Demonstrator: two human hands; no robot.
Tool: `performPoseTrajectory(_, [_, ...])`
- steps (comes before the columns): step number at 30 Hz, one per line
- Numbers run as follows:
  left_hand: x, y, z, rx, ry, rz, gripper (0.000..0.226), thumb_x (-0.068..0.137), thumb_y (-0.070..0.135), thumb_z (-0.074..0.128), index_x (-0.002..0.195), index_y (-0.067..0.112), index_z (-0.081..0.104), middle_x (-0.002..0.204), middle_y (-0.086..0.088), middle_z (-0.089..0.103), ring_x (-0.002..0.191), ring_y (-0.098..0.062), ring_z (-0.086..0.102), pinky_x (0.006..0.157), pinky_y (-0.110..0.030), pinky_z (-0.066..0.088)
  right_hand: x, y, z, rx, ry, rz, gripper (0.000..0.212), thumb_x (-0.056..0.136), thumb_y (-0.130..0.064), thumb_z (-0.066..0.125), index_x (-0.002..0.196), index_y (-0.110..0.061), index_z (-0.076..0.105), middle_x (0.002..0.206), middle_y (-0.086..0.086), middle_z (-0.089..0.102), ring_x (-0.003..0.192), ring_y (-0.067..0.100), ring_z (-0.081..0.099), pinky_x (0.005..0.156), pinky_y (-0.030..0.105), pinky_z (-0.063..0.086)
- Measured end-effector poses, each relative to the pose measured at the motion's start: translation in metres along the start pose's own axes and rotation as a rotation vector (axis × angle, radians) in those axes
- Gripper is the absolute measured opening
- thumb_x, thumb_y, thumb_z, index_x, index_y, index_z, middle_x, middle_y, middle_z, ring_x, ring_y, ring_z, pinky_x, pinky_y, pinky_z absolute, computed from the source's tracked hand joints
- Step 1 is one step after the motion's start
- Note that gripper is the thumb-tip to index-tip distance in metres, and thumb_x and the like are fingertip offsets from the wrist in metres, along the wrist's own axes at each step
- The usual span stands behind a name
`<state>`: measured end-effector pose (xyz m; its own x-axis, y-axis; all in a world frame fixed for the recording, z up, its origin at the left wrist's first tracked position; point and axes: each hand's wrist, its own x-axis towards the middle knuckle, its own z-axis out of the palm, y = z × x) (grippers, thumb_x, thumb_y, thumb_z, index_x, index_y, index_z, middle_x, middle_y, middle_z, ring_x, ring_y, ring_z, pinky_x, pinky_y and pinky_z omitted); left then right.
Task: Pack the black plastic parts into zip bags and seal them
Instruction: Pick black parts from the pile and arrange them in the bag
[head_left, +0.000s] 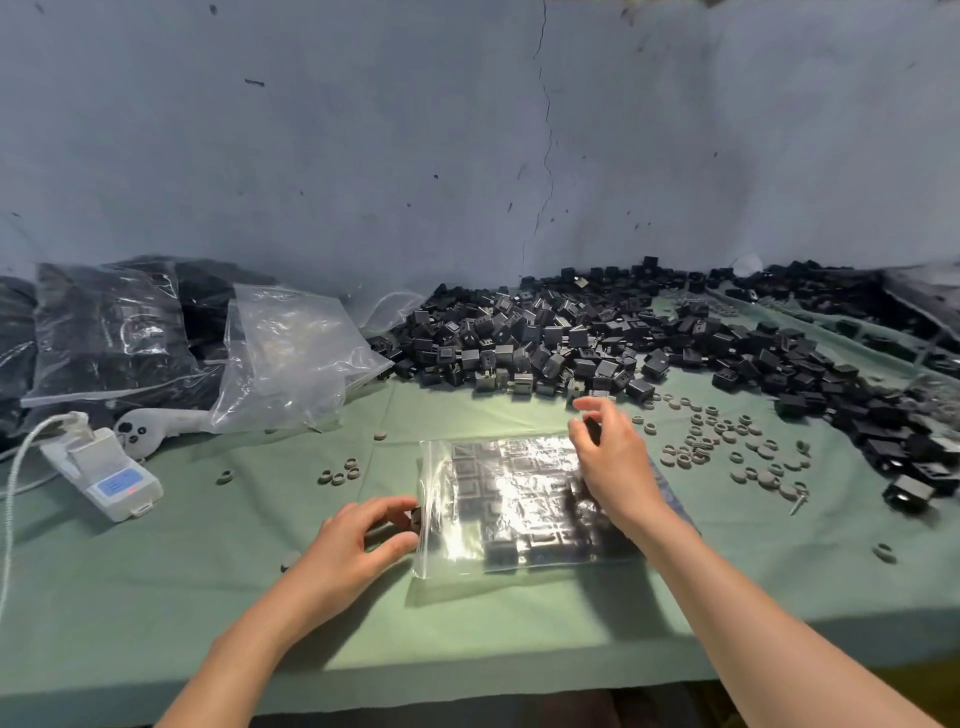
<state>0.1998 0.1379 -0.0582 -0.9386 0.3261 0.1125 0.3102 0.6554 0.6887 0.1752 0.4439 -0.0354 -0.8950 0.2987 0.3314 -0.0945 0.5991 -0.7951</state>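
Observation:
A clear zip bag (511, 499) lies flat on the green cloth, filled with rows of black plastic parts. At the bag's left, open edge my left hand (358, 540) pinches a black part (415, 517) between thumb and fingers. My right hand (613, 457) hovers over the bag's far right corner with curled fingers, and something dark shows between them. A large heap of loose black parts (597, 338) spreads along the wall behind the bag and down the right side.
Packed bags of black parts (109, 332) and empty clear bags (291, 353) lie at the back left. A white device with a cable (111, 478) and a white controller (156, 423) sit at the left. Small grey rings (737, 447) are scattered to the right.

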Motion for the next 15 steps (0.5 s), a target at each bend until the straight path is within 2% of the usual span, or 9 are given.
performPoseTrajectory(1, [0.001,0.000,0.000,0.004,-0.006,-0.001,0.034,0.092,0.030,0.069,0.123,0.043,0.061,0.103,0.030,0.065,0.117,-0.003,0.056,0.111,-0.037,0.038,0.002,0.000,0.001,-0.046,-0.009,-0.028,0.027,0.104,-0.026,0.048,0.130,-0.018,0.053,0.124,0.001,0.057,0.097,0.013,0.058,0.082,0.026,0.048])
performPoseTrajectory(3, [0.005,0.002,0.002,0.003,-0.016,0.003,0.034,0.093,0.027,0.069,0.120,0.045,0.061,0.107,0.035,0.062,0.118,-0.003,0.055,0.113,-0.037,0.038,0.000,0.004,0.005,-0.109,-0.069,-0.049,0.026,0.104,-0.025,0.048,0.127,-0.016,0.055,0.122,0.002,0.060,0.098,0.010,0.057,0.090,0.028,0.050])
performPoseTrajectory(7, [0.016,0.006,0.011,-0.094,-0.053,-0.010,0.029,0.087,0.028,0.075,0.113,0.036,0.066,0.115,0.011,0.067,0.115,-0.004,0.060,0.109,-0.037,0.044,-0.006,0.018,0.015,-0.197,-0.136,-0.053,0.025,0.104,-0.027,0.047,0.121,-0.016,0.060,0.120,0.001,0.060,0.100,0.005,0.050,0.090,0.017,0.039])
performPoseTrajectory(10, [0.026,0.003,0.017,-0.056,-0.029,-0.046,0.028,0.078,0.046,0.079,0.098,0.034,0.064,0.105,0.007,0.067,0.107,-0.012,0.060,0.100,-0.038,0.046,-0.005,0.020,0.016,-0.203,-0.140,-0.063,0.024,0.103,-0.029,0.047,0.119,-0.016,0.062,0.117,-0.001,0.058,0.098,0.005,0.050,0.087,0.014,0.037])
performPoseTrajectory(13, [0.032,0.003,0.023,0.122,0.012,-0.030,0.030,0.076,0.059,0.071,0.082,0.033,0.057,0.088,0.014,0.058,0.095,-0.004,0.046,0.087,-0.023,0.033,-0.004,0.021,0.015,-0.190,-0.150,-0.056,0.025,0.103,-0.030,0.047,0.119,-0.017,0.062,0.116,-0.003,0.057,0.101,0.006,0.050,0.091,0.017,0.038])
performPoseTrajectory(15, [0.034,0.004,0.026,0.182,0.004,0.010,0.033,0.076,0.064,0.064,0.081,0.033,0.056,0.087,0.017,0.057,0.095,0.000,0.043,0.085,-0.020,0.026,-0.006,0.021,0.014,-0.198,-0.158,-0.063,0.024,0.103,-0.029,0.048,0.118,-0.019,0.063,0.114,-0.005,0.055,0.105,0.008,0.050,0.096,0.023,0.042])
